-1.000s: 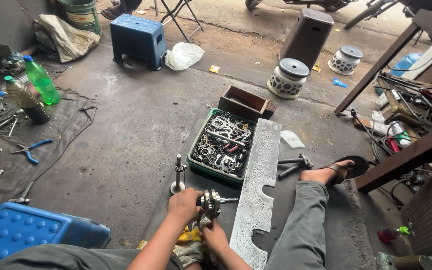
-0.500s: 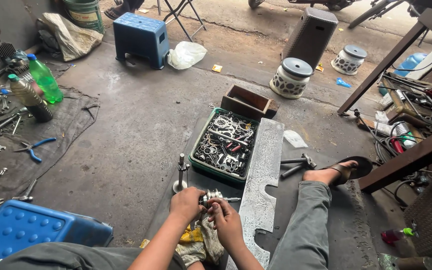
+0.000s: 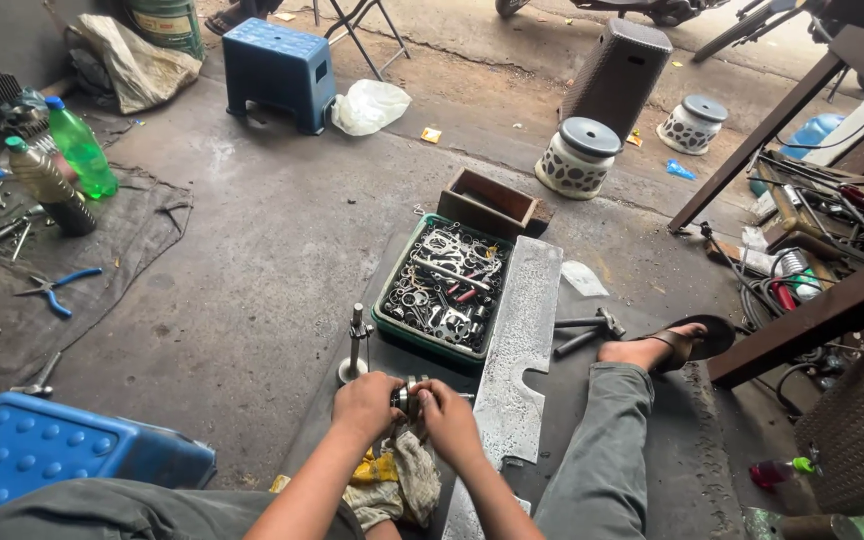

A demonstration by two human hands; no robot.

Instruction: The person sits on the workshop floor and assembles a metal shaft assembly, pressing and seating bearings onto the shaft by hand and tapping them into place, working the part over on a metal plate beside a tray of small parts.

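Low in the frame's centre, left hand (image 3: pixel 365 402) and right hand (image 3: pixel 449 420) clamp together around a small metal part (image 3: pixel 409 396), steadying it over a rag (image 3: pixel 402 480).

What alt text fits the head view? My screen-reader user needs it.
Both hands, left hand and right hand, clasp a small metal part over a rag on a workshop floor. Ahead lie a green tray of metal parts, a notched steel plate and a hammer.

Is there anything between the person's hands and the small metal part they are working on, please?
Nothing visible: the left hand and right hand both close directly on the metal part, above the rag.
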